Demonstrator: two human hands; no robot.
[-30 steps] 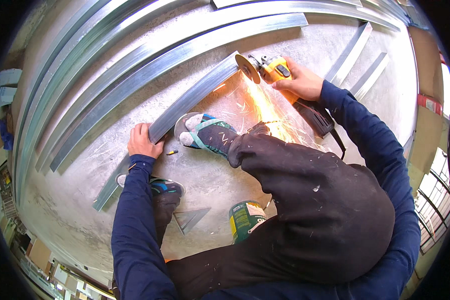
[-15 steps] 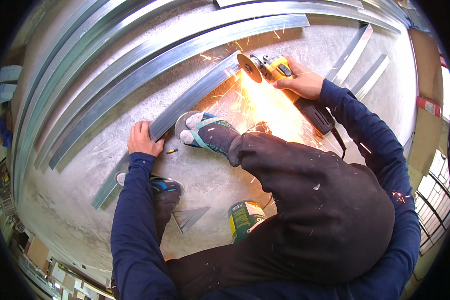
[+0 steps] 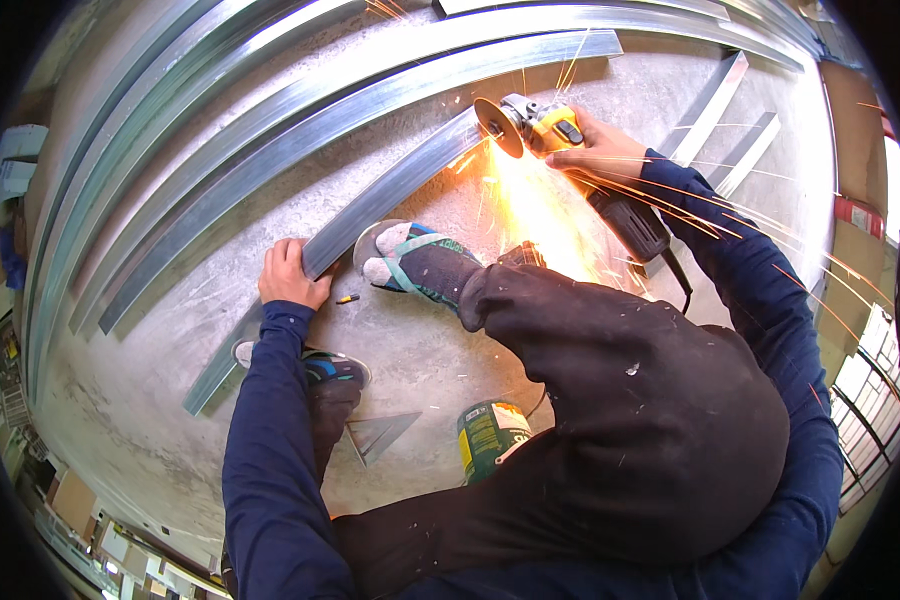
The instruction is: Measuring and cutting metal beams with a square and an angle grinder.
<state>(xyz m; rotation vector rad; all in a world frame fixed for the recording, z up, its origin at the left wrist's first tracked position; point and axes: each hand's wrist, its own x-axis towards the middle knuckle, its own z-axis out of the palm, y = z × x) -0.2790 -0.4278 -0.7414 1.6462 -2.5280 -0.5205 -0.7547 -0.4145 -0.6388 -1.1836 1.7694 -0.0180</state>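
My right hand point(image 3: 610, 150) grips a yellow and black angle grinder point(image 3: 629, 225). The grinder's thin disc point(image 3: 498, 128) meets the far end of a square metal tube point(image 3: 395, 190), and a bright stream of sparks point(image 3: 530, 205) pours toward me. At the tube's near end, my left hand point(image 3: 292, 276) is closed around it, fingers on the far side and thumb toward me. A second, shorter metal piece point(image 3: 215, 376) extends beneath or beside that hand; how the two touch is hidden. My sandalled foot point(image 3: 410, 262) stands close to the tube.
Several long metal tubes point(image 3: 370, 100) lie beyond the work. Two short tubes point(image 3: 715, 100) rest at the far right. Near my legs are a set square point(image 3: 382, 437), a green can point(image 3: 480, 450) and a small black and yellow object point(image 3: 347, 299). The grinder's cord point(image 3: 682, 280) trails down behind it.
The grinder has shifted slightly, its disc still at the tube's end. Sparks now also streak right across my right forearm. My left hand keeps its hold.
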